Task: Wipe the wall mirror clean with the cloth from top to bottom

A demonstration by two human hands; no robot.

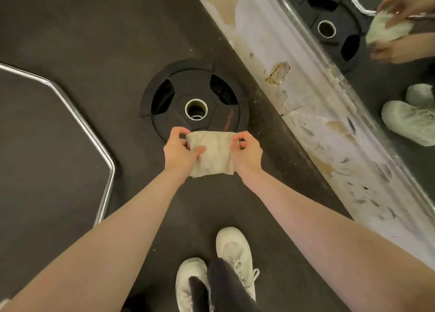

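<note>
The mirror (388, 81) runs along the right, above a scuffed white baseboard (294, 95); a black weight plate (195, 104) lies on the dark floor (70, 29). The cloth (211, 154) is stretched between both hands, clear of the mirror, left hand (180, 150) and right hand (247, 153) each pinching a top corner

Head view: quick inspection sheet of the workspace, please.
Surface: dark floor, specks of debris near the wall.
Job's things: cloth stretched between both hands; mirror at upper right, not touched.
Clutter: weight plate flat on the floor; chrome bar at left.
Grippers: left hand and right hand each grip a cloth edge.
Cables: nothing seen.
Surroundings: white baseboard, scuffed and chipped; white shoes.
</note>
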